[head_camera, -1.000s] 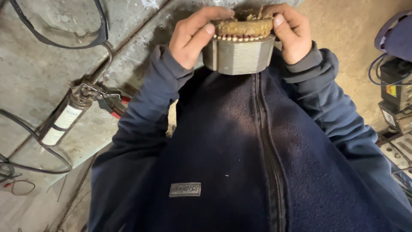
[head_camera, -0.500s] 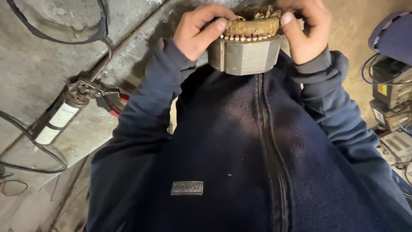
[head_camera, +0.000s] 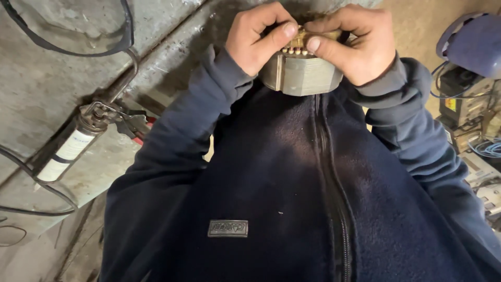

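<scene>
Since half a second ago both thumbs have been brought inward over the winding — left hand (head_camera: 255, 36) and right hand (head_camera: 355, 44) now nearly meet at the top. A grey laminated steel motor stator core (head_camera: 302, 75), with copper-coloured windings (head_camera: 300, 42) at its upper face, is held at 12 o'clock in the view, against the chest of a dark navy fleece jacket (head_camera: 271, 183). Both hands are curled round it, thumbs and forefingers pinching the coil ends. It is judged heavy and rigid; the stacked steel flank offers the firm hold, whereas the wire and its beaded insulation look delicate — better not squeezed. At 9 o'clock a white cylindrical cartridge (head_camera: 65, 154) lies on a grey concrete floor (head_camera: 42, 89); at 3 o'clock, cluttered electrical gear (head_camera: 462, 99).
</scene>
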